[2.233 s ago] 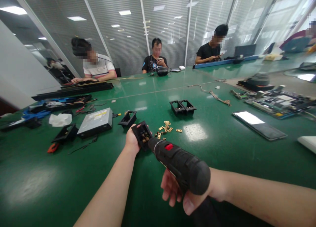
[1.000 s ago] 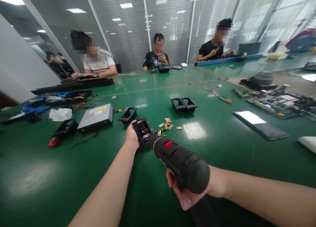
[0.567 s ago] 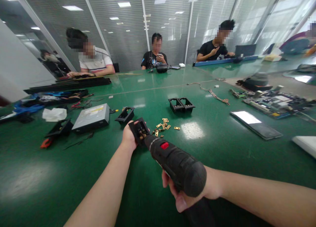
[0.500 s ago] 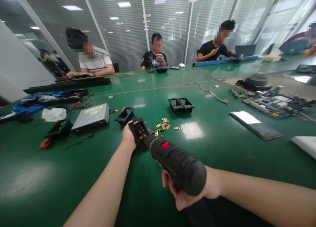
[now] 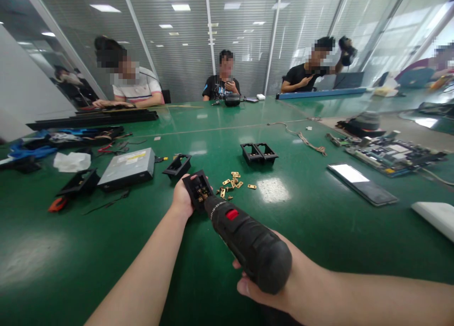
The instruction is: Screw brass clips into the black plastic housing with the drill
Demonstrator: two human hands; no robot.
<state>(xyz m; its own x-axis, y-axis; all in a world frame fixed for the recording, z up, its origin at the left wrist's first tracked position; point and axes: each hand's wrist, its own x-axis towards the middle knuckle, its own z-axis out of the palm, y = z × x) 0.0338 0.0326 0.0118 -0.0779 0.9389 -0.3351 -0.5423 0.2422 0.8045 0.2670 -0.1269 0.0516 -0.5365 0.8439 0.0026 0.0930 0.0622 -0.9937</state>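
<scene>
My left hand is closed around the side of a black plastic socket housing, tilted with its open side towards me. Brass pieces show inside it. My right hand grips a black cordless drill with a red switch on top. The drill's nose reaches into or against the housing's lower right edge; its bit is hidden. Just beyond lie several small brass plates and screws on the green table. Another black housing sits behind my left hand, and a joined pair of housings stands farther back.
To the left are an optical disc drive, another black housing and crumpled white tissue. A phone, a circuit board and a white object lie on the right. Several people sit across the green table.
The drill and my right hand have shifted slightly left and down, with the nose still at the housing. Across the table at the right, a person has raised a dark object beside their head.
</scene>
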